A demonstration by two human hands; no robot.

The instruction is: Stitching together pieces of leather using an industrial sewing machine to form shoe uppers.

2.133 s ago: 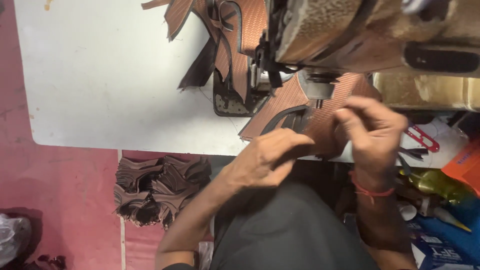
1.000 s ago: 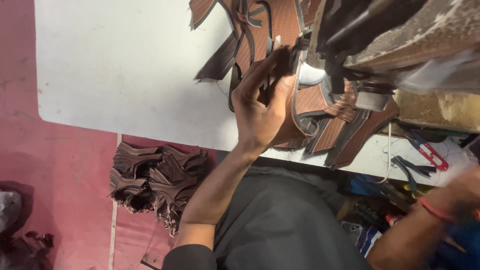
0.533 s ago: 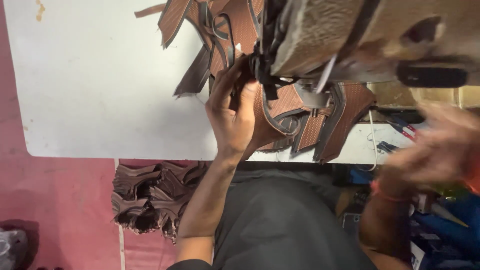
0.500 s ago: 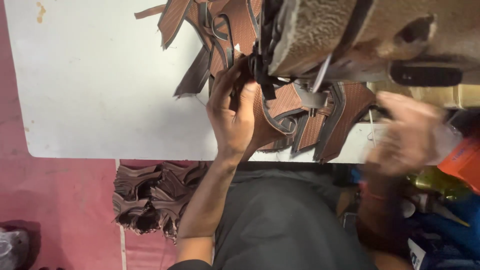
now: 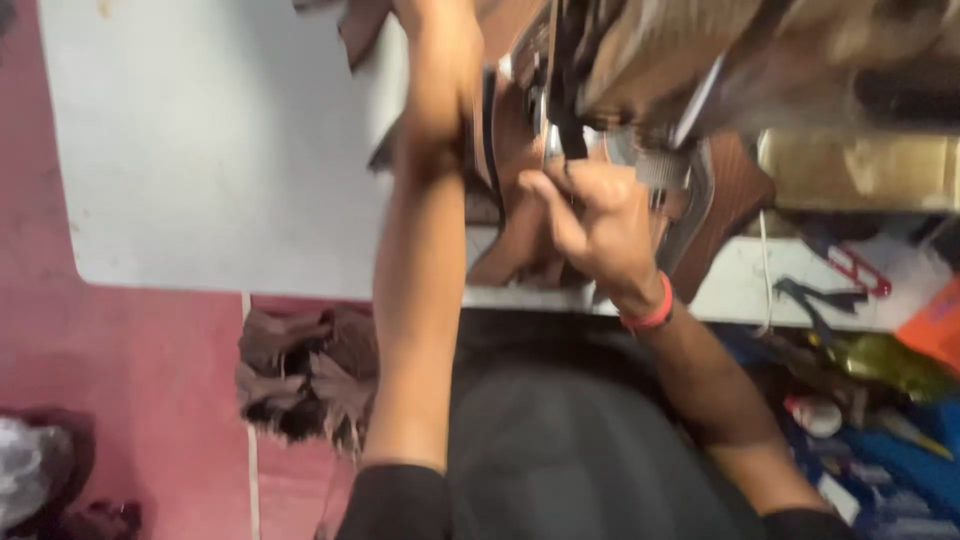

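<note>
Right hand (image 5: pixel 600 215) fingers curled shut on brown leather pieces (image 5: pixel 520 200) just beyond, under sewing machine (image 5: pixel 700 60); left hand (image 5: pixel 435 30) reaches farther along, grip unreadable.

Not much packaging to see, and it's all bunched at about 4 o'clock, low on the right under the table edge. There's an orange packet (image 5: pixel 932 330) cut off by the right border, a crinkly green-gold wrapper (image 5: pixel 885 362) just below-left of it, and a blue package (image 5: pixel 905 470) further down toward 5 o'clock. All blurry, so exact shapes are hard to tell. No signs or screens.
</note>
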